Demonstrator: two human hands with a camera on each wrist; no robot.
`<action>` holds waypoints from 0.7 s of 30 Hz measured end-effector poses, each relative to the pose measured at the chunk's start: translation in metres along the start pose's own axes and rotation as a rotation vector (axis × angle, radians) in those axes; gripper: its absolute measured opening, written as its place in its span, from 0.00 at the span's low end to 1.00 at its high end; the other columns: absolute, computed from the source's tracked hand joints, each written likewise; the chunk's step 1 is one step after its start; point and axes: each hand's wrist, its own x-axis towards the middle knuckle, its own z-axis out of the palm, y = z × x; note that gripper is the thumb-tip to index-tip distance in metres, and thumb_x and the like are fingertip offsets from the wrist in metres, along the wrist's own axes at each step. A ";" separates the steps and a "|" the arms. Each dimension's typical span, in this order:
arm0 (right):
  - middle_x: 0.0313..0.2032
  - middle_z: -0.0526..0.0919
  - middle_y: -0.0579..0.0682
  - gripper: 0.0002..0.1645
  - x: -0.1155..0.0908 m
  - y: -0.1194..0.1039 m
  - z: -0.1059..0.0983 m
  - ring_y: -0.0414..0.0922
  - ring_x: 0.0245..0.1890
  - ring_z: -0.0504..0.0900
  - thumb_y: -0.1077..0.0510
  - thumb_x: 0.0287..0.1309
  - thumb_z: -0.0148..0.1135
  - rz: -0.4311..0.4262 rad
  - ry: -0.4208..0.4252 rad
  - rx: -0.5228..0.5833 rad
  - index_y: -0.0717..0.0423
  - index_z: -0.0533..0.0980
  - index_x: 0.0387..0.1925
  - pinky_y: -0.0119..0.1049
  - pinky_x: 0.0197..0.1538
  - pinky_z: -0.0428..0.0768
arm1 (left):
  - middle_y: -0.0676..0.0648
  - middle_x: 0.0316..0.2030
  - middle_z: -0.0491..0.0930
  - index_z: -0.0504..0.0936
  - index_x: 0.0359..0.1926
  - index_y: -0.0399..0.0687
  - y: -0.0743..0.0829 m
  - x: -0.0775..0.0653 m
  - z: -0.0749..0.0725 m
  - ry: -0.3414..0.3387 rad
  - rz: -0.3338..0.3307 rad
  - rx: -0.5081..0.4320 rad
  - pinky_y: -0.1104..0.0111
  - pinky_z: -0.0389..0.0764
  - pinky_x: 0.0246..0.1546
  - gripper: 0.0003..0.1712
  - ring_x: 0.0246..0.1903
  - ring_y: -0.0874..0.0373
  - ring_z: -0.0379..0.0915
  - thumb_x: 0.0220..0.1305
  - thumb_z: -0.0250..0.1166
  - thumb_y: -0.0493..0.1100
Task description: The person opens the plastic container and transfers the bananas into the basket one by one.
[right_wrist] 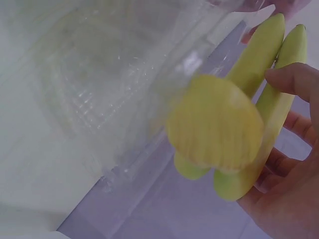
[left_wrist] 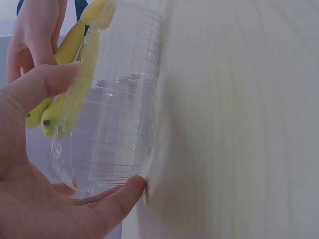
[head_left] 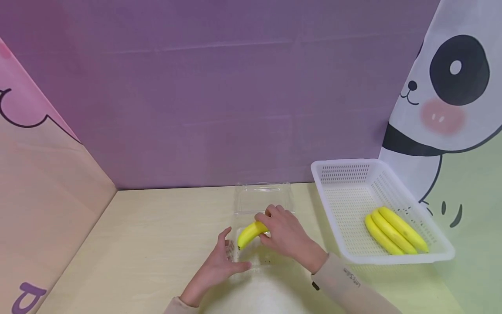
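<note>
My right hand [head_left: 288, 233] grips a bunch of yellow bananas [head_left: 249, 235] above the base of a clear plastic clamshell box [left_wrist: 117, 129]. In the right wrist view, two long bananas [right_wrist: 276, 104] and the broad joined stem end show, with the thumb on one side and fingers behind. My left hand [head_left: 219, 264] is spread around the box's left end, its thumb near the front rim and a fingertip touching the bottom corner in the left wrist view. The box's lid [head_left: 264, 199] lies open behind the base.
On the right stands a white perforated plastic basket [head_left: 392, 260] with another bunch of bananas [head_left: 396, 231] inside. A purple cloth backdrop [head_left: 204, 109] rises behind the pale wooden table [head_left: 149, 235], with printed panels on both sides.
</note>
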 end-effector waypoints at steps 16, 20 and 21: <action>0.35 0.73 0.47 0.20 0.004 0.003 -0.024 0.44 0.31 0.68 0.55 0.51 0.75 -0.018 0.058 0.028 0.48 0.79 0.46 0.33 0.30 0.70 | 0.28 0.67 0.63 0.43 0.79 0.46 0.001 0.000 0.000 0.001 -0.005 -0.010 0.39 0.71 0.58 0.68 0.65 0.33 0.65 0.49 0.81 0.47; 0.34 0.72 0.47 0.19 0.004 0.003 -0.030 0.44 0.30 0.67 0.56 0.50 0.75 -0.012 0.087 0.040 0.48 0.78 0.44 0.33 0.30 0.70 | 0.27 0.68 0.62 0.43 0.79 0.45 0.001 0.000 0.000 -0.001 -0.006 -0.018 0.39 0.71 0.58 0.68 0.66 0.33 0.64 0.50 0.81 0.47; 0.34 0.72 0.47 0.19 0.004 0.004 -0.031 0.44 0.30 0.67 0.56 0.50 0.75 -0.010 0.092 0.039 0.48 0.78 0.44 0.33 0.30 0.70 | 0.27 0.68 0.62 0.43 0.79 0.45 0.001 0.000 0.000 -0.001 -0.005 -0.020 0.39 0.71 0.59 0.68 0.66 0.33 0.64 0.50 0.81 0.47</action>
